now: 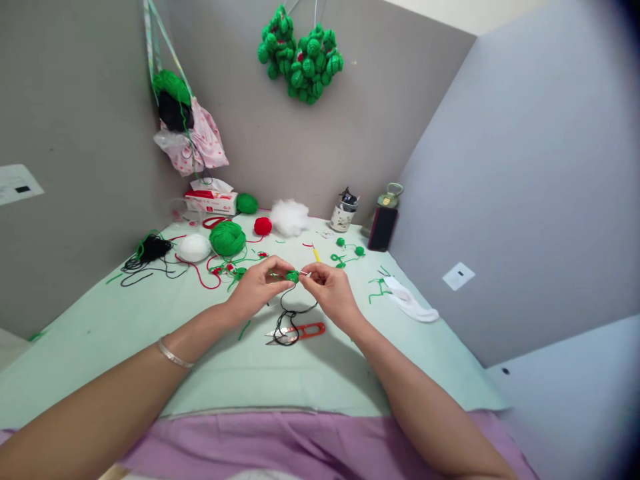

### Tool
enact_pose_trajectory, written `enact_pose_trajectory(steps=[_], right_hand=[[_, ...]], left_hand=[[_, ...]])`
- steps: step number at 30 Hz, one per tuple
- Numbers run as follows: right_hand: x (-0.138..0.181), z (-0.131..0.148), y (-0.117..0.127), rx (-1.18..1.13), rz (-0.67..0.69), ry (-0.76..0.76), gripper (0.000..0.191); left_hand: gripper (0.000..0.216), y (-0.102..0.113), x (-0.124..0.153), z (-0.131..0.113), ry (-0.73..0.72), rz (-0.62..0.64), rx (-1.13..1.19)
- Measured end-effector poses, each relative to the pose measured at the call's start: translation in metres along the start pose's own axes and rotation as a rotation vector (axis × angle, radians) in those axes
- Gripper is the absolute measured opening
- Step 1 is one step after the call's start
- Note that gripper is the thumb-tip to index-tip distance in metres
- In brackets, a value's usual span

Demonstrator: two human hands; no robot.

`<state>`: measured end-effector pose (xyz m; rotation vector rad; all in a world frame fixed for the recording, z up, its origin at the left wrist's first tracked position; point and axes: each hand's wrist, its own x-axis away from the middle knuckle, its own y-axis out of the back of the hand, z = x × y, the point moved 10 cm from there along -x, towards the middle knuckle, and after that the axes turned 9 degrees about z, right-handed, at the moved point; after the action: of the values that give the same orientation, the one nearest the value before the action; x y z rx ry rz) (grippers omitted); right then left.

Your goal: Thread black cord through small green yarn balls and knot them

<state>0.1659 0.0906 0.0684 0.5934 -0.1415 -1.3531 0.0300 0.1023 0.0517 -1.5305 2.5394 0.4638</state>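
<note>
Above the middle of the table, my left hand [261, 284] pinches a small green crocheted ball [293, 275] between thumb and fingers. My right hand [327, 288] is closed close against the ball's right side, its fingertips on a thin, pale needle [305, 274]. Black yarn [286, 313] hangs below the ball in loops, reaching down over the orange-handled thread snips [311, 330] lying on the table. Just behind my right hand, a yellow-handled crochet hook [316, 253] shows in part.
Green yarn [227, 238], white yarn [194, 247], red yarn [263, 227] and black yarn [154, 249] lie left of centre. White stuffing [290, 217] is at the back. A phone [383, 228] leans at the right, behind white fabric [410, 300]. Green crocheted pieces [313, 63] hang on the wall.
</note>
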Motion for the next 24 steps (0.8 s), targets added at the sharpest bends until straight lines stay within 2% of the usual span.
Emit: enact_pose_trajectory(steps=[6, 9, 12, 17, 20, 24], right_hand=[[0.000, 0.000, -0.006, 0.168, -0.008, -0.007, 0.006], [-0.002, -0.006, -0.007, 0.042, 0.037, -0.056, 0.010], [-0.002, -0.009, -0.014, -0.175, 0.116, -0.115, 0.013], [0.003, 0.006, -0.030, -0.318, 0.271, -0.097, 0.021], [0.000, 0.007, -0.014, -0.374, 0.181, -0.044, 0.027], [-0.009, -0.020, 0.009, -0.617, 0.042, -0.109, 0.026]], left_hand=[[0.017, -0.001, 0.003, -0.003, -0.060, -0.033, -0.177], [0.016, -0.003, 0.003, -0.004, -0.040, -0.040, -0.199], [0.019, -0.004, 0.002, -0.001, 0.012, -0.033, -0.118], [0.029, 0.011, -0.001, 0.009, 0.082, -0.092, -0.014], [0.037, 0.010, -0.004, 0.014, 0.098, -0.037, 0.125], [0.036, 0.004, -0.003, 0.015, 0.114, 0.001, 0.281]])
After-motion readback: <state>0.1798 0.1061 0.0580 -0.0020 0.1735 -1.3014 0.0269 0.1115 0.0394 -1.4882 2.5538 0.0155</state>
